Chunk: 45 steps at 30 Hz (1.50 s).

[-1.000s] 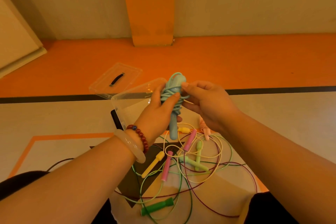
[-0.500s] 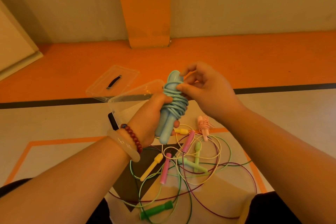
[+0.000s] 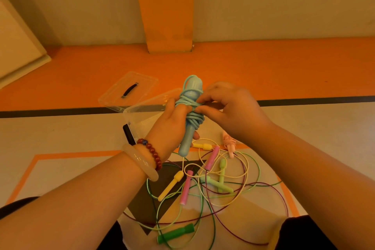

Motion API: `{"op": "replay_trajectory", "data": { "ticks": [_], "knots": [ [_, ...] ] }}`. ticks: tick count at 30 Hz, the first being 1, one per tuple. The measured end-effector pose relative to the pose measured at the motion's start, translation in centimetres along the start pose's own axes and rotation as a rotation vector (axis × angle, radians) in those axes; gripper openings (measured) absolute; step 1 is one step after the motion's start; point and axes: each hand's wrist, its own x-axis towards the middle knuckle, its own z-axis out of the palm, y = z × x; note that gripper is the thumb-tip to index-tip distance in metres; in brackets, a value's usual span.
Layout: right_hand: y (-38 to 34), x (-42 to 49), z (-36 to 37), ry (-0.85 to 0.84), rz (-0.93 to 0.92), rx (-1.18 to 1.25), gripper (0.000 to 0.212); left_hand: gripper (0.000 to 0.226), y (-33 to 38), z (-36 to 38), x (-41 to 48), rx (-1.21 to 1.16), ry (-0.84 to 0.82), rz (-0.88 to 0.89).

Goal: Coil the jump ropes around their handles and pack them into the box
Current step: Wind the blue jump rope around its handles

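In the middle of the frame my left hand (image 3: 172, 126) grips the blue jump rope (image 3: 192, 87), fingers curled round the lower half of its two smooth, rounded plastic handles, which stand together almost upright. My right hand (image 3: 233, 111) comes in from the right, thumb and fingertips pinching the thin glossy cord where it is wound in loose loops round the handles' middle. Both forearms reach up from the lower corners. The left wrist carries a dark red bead bracelet (image 3: 152, 152) and a pale, translucent bangle (image 3: 142, 162).

Just behind the left hand sits the clear plastic box (image 3: 142, 111), open. Its flat lid (image 3: 129, 89) with a dark handle lies beyond it, toward the upper left.

Below the hands, on the floor, a tangle of thin cords spreads out with a yellow handle (image 3: 171, 185), a pink handle (image 3: 186, 186), pale green handles (image 3: 222, 174) and a dark green handle (image 3: 176, 233). A small pink rope (image 3: 229, 144), already coiled, lies under my right wrist.
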Motion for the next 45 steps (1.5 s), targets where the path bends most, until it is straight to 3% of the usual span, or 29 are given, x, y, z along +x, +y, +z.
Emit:
{"op": "replay_trajectory", "data": {
  "ticks": [5,14,19,24,26,32,34,39,45],
  "knots": [
    [-0.2,0.1,0.0,-0.061,0.074,0.009,0.013,0.022,-0.1,-0.2,-0.3,0.125,-0.030,0.018],
    [0.1,0.0,0.2,-0.063,0.011,-0.070,0.013,0.031,-0.1,-0.3,-0.1,0.177,-0.033,0.058],
    [-0.6,-1.1,1.2,0.178,-0.115,-0.216,0.019,0.027,0.2,-0.3,0.0,0.078,-0.063,0.064],
    [-1.6,-1.5,1.8,0.329,0.045,0.060,0.008,0.031,0.4,-0.5,0.0,0.025,-0.104,0.060],
    [-2.0,-1.3,1.8,0.289,0.179,0.230,0.015,0.029,0.5,-0.5,-0.1,0.038,-0.086,0.050],
    [-0.8,-0.5,1.4,-0.083,0.480,0.579,0.014,0.026,0.3,-0.9,-0.2,0.149,-0.107,-0.022],
    [-0.7,-0.4,0.9,-0.152,0.497,0.646,0.013,0.029,0.3,-0.9,-0.4,0.156,-0.139,-0.046],
    [-0.7,-0.4,0.0,-0.267,0.394,0.399,0.006,0.039,1.2,-2.1,-0.1,0.185,-0.255,-0.091],
    [-1.0,-0.4,-0.3,-0.224,0.422,0.655,0.006,0.024,2.1,-2.2,-0.4,0.030,-0.294,-0.118]
  ]
}}
